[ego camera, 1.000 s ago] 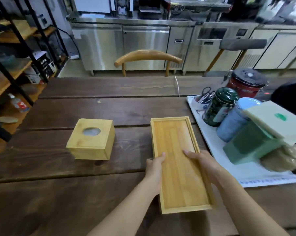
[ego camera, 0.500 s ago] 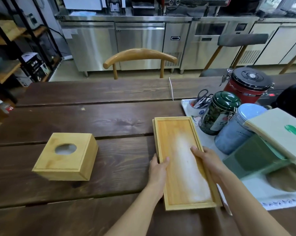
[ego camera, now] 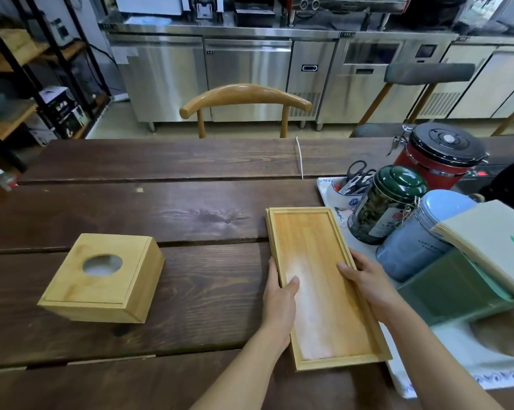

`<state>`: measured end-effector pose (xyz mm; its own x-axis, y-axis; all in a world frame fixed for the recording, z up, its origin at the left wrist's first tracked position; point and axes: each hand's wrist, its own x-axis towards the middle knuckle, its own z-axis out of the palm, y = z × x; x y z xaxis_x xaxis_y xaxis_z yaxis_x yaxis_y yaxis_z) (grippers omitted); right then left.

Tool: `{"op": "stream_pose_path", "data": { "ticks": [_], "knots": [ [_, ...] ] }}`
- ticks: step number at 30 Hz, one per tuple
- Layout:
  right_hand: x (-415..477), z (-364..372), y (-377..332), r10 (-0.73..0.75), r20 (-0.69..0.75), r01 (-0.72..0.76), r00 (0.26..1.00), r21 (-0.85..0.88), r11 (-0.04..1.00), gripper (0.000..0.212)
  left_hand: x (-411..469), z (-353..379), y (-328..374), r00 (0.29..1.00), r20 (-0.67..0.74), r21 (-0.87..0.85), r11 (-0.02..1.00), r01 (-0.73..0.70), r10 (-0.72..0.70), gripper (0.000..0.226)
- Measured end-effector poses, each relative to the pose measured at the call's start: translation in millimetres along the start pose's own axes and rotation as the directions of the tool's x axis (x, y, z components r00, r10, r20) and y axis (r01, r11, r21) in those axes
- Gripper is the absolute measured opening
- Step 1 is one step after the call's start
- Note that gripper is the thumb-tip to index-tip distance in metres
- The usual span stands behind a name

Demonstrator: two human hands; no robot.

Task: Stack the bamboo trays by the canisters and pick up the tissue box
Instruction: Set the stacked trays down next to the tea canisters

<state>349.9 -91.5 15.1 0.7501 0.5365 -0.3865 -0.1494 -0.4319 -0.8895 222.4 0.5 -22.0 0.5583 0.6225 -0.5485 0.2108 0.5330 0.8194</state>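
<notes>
Two bamboo trays [ego camera: 320, 279] stacked, only the lower one's edge showing at the far-left corner, sitting on the table [ego camera: 161, 208] with the right edge over the white mat [ego camera: 456, 362]. Left hand [ego camera: 279, 297] and right hand [ego camera: 368, 279] clamp the long sides, thumbs inside the top tray. Three canisters [ego camera: 385, 202] just right. One tissue box [ego camera: 102, 279] well left, untouched.

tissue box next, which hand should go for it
Left, probably. The left hand sits on the bamboo trays' left edge, the side facing the tissue box. The right hand would have to cross over.
</notes>
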Motion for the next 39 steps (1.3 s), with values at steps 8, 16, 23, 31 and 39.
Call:
{"op": "stream_pose_path", "data": {
  "ticks": [8,16,23,31,39],
  "knots": [
    [13.3,-1.7,-4.9,-0.100,-0.109,0.093,0.989,-0.063,0.994,0.042,9.6,7.1,8.6,1.000,-0.004,0.059,0.998,-0.005,0.005,0.061],
    [24.7,-1.7,-9.7,-0.073,-0.118,0.067,0.990,-0.052,0.996,0.052,22.1,12.0,16.9,1.000,-0.012,0.074,0.997,0.021,-0.021,0.062],
    [31.1,-0.4,-13.7,-0.044,-0.113,0.038,0.993,-0.053,0.998,0.053,25.5,9.2,22.9,1.000,0.009,0.060,0.998,-0.005,0.004,0.061],
    [31.8,0.2,-13.9,-0.060,-0.147,0.047,0.987,-0.093,0.995,0.051,26.6,10.6,21.2,1.000,0.021,0.073,0.997,-0.013,0.012,0.061],
    [31.6,2.1,-16.2,-0.127,-0.161,0.098,0.979,-0.179,0.979,0.047,27.7,13.3,16.9,0.999,0.023,0.107,0.993,-0.048,0.046,0.060]
  ]
}}
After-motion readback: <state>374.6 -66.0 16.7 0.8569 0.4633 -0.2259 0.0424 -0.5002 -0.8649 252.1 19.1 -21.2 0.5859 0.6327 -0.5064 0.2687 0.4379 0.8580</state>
